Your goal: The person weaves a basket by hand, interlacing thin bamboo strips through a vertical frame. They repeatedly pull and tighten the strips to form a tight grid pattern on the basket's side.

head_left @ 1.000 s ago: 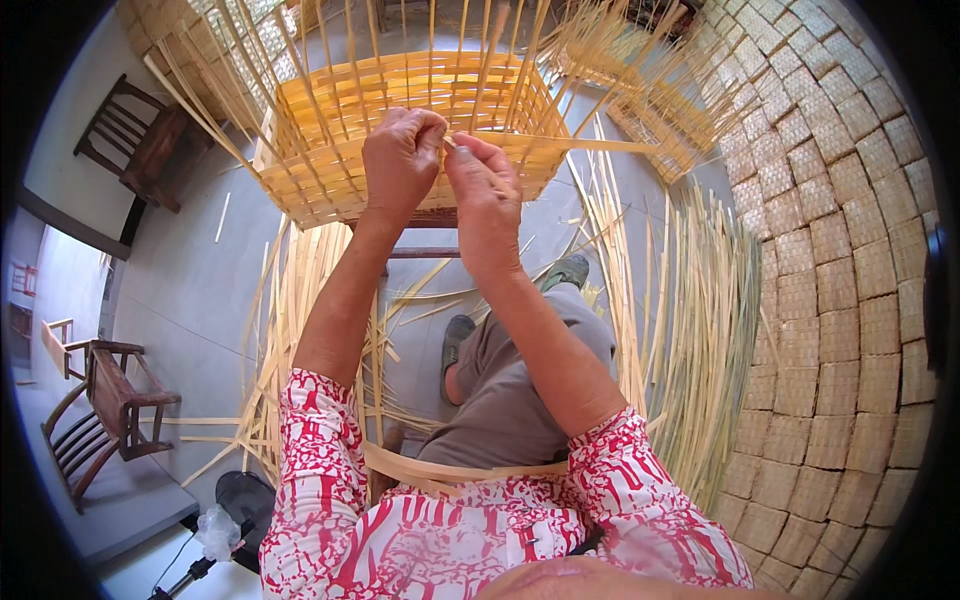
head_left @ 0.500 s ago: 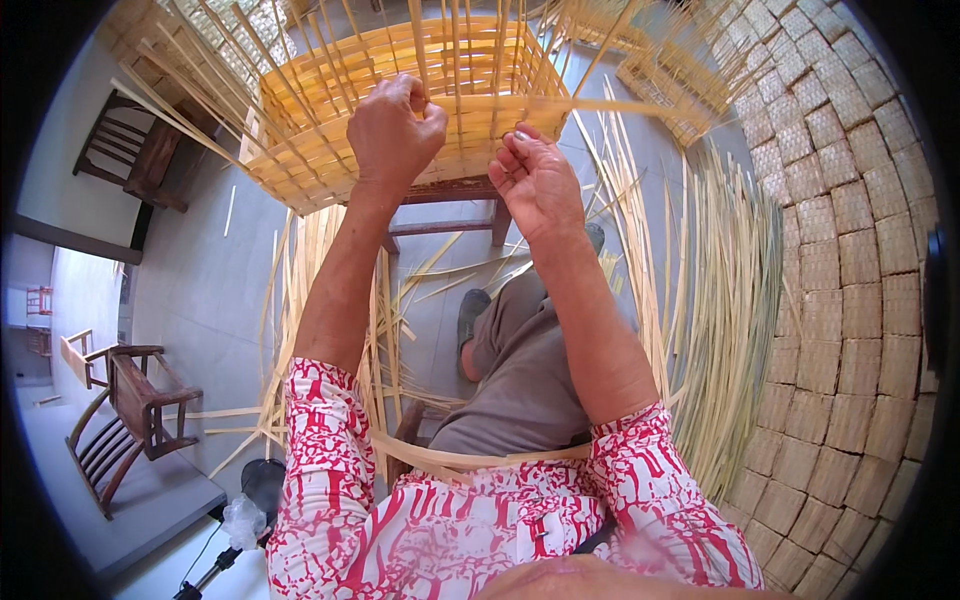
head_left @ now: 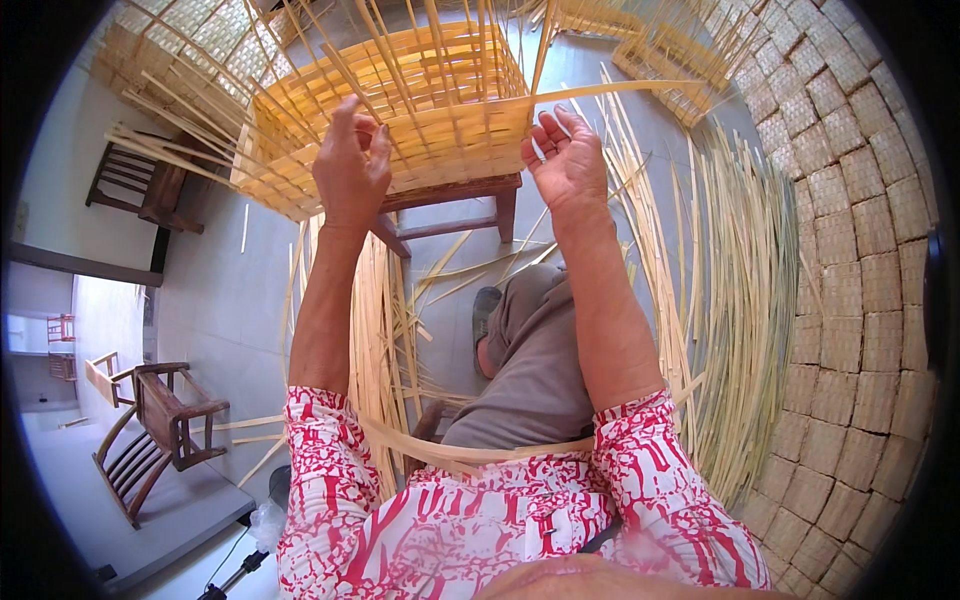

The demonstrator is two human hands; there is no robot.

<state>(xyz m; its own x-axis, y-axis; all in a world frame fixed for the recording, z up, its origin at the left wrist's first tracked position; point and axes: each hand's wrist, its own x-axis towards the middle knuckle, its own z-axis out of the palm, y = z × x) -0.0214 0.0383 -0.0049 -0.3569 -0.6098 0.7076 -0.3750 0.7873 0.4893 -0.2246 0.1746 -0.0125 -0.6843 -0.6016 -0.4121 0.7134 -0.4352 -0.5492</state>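
A partly woven basket of yellow bamboo strips rests on a dark wooden stool, tall loose stakes rising from its sides. My left hand is at the basket's near wall, beside the upright stakes, with thumb and fingers apart; its fingertips partly overlap the weave. Near the basket's right corner, my right hand has its palm turned up and fingers loosely spread, with nothing seen in them. A flat bamboo strip runs along the near wall and sticks out to the right, above my right hand.
Long bamboo strips cover the floor at right, and more strips lie at left. Stacked woven pieces line the right side. Another basket sits at the far right. Wooden chairs stand at left.
My left hand has moved left and down, its fingers opening from a closed grip. My right hand has moved to the right and its fingers have spread. The basket appears shifted left in view.
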